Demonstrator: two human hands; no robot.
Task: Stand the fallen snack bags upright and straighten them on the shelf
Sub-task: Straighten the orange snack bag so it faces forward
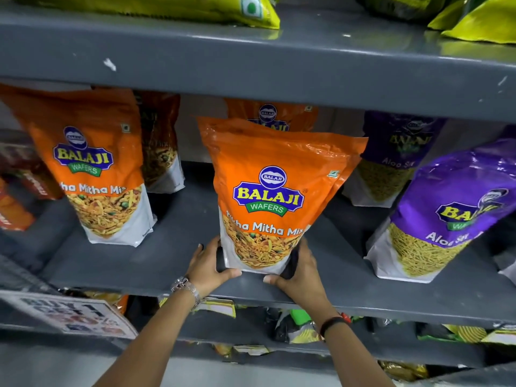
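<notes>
Orange snack bag (pixel 268 196) upright, both hands (pixel 251 268) gripping base, grey metal shelf (pixel 173 258)

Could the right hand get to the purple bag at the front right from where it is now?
Probably yes. The right hand is busy holding the base of the middle orange bag, but bare shelf lies between it and the purple bag, with nothing in the way. It would have to let go first.
</notes>
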